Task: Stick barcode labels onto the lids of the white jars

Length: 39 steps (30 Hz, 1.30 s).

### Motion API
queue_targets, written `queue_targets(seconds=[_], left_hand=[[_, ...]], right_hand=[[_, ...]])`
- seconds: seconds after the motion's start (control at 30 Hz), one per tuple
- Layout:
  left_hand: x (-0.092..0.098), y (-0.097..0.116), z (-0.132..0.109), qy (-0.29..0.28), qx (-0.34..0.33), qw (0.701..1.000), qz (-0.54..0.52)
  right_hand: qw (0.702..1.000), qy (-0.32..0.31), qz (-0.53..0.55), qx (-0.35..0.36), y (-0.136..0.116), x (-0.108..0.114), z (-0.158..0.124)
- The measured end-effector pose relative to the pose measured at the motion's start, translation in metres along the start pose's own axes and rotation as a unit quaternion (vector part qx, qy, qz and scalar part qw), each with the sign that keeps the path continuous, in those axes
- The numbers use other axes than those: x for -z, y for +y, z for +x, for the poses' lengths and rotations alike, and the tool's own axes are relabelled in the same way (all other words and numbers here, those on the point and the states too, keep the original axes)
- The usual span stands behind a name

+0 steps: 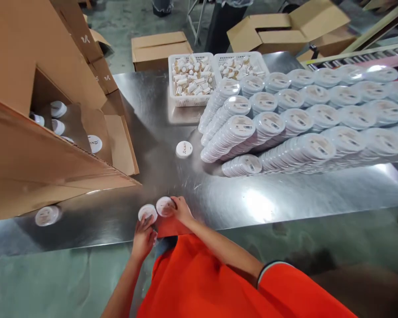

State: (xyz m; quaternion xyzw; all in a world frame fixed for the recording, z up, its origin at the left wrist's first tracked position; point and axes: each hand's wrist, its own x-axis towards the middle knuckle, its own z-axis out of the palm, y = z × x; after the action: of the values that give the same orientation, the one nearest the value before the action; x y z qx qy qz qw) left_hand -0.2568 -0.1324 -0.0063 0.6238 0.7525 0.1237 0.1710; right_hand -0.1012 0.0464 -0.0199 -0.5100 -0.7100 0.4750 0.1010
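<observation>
At the front edge of the stainless-steel worktop, 1 round white disc is grasped by the fingers of the left hand and 1 more round white disc by those of the right hand, each disc being secured at its rim

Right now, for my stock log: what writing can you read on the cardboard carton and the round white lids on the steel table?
"u": dark script mark on the brown cardboard carton flap
Script on the lone round white lid: too blurred to read
Barcode labels on the stacked round white lids: too small to read
</observation>
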Motion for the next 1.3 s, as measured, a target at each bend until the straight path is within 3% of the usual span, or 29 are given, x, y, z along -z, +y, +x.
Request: queue_targets(seconds=[0.2, 0.4, 0.43, 0.5, 0.57, 0.63, 0.73, 0.93, 1.07, 1.2, 1.3], left_hand=[[0.002, -0.017, -0.01, 0.024, 0.001, 1.0, -0.018], [0.006, -0.017, -0.013, 0.031, -0.008, 0.999, -0.031], [0.006, -0.016, -0.013, 0.03, -0.008, 0.999, -0.028], [0.008, -0.014, -0.014, 0.027, -0.005, 0.999, -0.02], [0.01, -0.013, -0.014, 0.021, -0.006, 1.0, -0.015], [0.012, -0.013, -0.013, 0.016, -0.011, 1.0, -0.012], [0.012, -0.016, -0.015, 0.018, -0.018, 1.0, -0.009], [0.013, -0.03, -0.025, 0.022, -0.033, 0.999, -0.01], [0.018, -0.045, -0.029, 0.015, -0.037, 0.999, -0.024], [0.024, -0.052, -0.031, 0.019, -0.017, 0.999, -0.038], [0.028, -0.043, -0.029, 0.025, 0.011, 0.999, -0.02]], right_hand=[[0.987, -0.031, -0.144, -0.068, -0.028, -0.005, -0.011], [0.969, -0.048, -0.212, -0.116, -0.035, 0.005, -0.025], [0.97, -0.047, -0.224, -0.081, -0.035, 0.008, -0.027], [0.965, -0.059, -0.25, 0.06, -0.036, 0.014, -0.027], [0.932, -0.105, -0.276, 0.212, -0.038, 0.021, -0.019], [0.903, -0.158, -0.291, 0.274, -0.039, 0.024, -0.009], [0.911, -0.18, -0.297, 0.223, -0.04, 0.018, -0.003], [0.958, -0.075, -0.275, 0.036, -0.051, -0.03, -0.029], [0.967, -0.061, -0.249, 0.001, -0.062, -0.049, -0.038], [0.975, -0.079, -0.205, -0.028, -0.066, -0.05, -0.041], [0.981, -0.061, -0.181, -0.038, -0.061, -0.032, -0.034]])
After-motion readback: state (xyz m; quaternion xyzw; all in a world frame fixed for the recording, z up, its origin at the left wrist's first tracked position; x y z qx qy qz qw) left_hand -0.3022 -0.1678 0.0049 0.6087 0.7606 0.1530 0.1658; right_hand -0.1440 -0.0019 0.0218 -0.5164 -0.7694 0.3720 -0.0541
